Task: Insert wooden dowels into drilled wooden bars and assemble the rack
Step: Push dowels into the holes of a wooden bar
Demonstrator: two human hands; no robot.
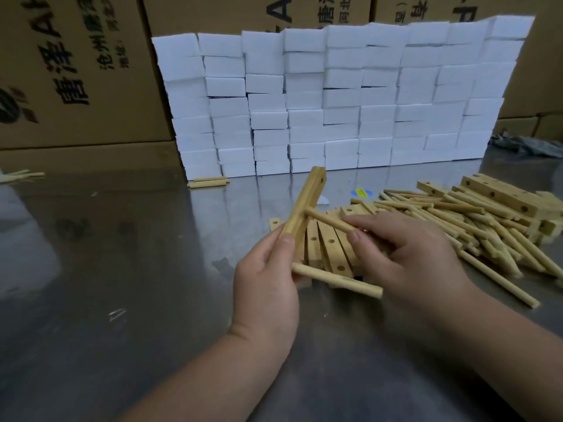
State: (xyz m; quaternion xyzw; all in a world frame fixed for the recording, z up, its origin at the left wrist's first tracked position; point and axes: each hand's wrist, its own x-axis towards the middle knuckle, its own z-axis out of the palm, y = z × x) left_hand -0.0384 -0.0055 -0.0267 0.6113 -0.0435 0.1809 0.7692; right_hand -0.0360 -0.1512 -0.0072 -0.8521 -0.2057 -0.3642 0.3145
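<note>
Gripping drilled bar (300, 210) (tilted), left hand (265, 278), right hand (405, 254) pinching dowel (330, 221)

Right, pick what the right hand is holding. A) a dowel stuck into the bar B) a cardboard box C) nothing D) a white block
A: the right hand pinches a dowel whose far end sits in the bar that the left hand holds tilted up.

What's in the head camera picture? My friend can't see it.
A left hand grips a pale drilled wooden bar holding one round wooden dowel; the right hand pinches a second dowel at the bar. Loose dowels lie on the grey metal table.
</note>
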